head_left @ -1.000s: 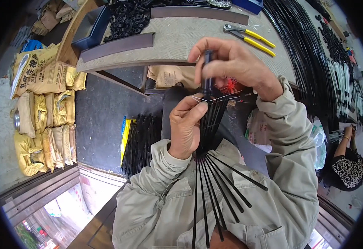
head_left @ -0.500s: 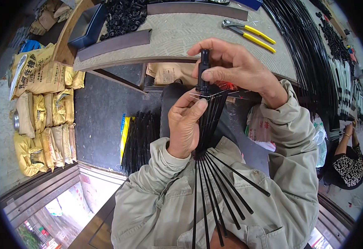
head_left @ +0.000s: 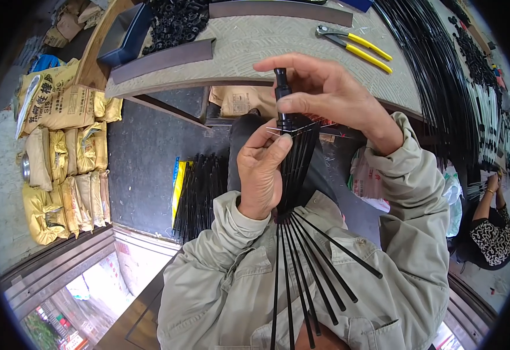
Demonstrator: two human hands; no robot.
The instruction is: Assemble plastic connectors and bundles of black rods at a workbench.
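Note:
Upright before me is a black plastic sleeve (head_left: 282,87) that looks like an umbrella runner. My left hand (head_left: 259,175) pinches its lower end between thumb and fingers, where thin wire ends (head_left: 274,130) stick out. My right hand (head_left: 339,96) has its thumb against the sleeve's upper part. The right index finger stretches past the top, and the other fingers curl behind. Several thin black ribs (head_left: 297,157) hang from the sleeve's base in a bundle, gathered lower down, and fan out over my jacket. A thin wire (head_left: 303,128) runs across their upper ends.
On the workbench (head_left: 255,49) lie yellow-handled pincers (head_left: 357,48), small black parts (head_left: 176,26) and a dark blue bin (head_left: 124,38). Long black rods (head_left: 421,64) cover its right side. More black ribs (head_left: 199,192) stand left of my leg. Sacks (head_left: 65,157) are stacked left; another person (head_left: 491,233) sits right.
The sleeve's top has tipped slightly to the left. My right hand has shifted a little left with it, its index finger straighter. My left hand keeps its pinch.

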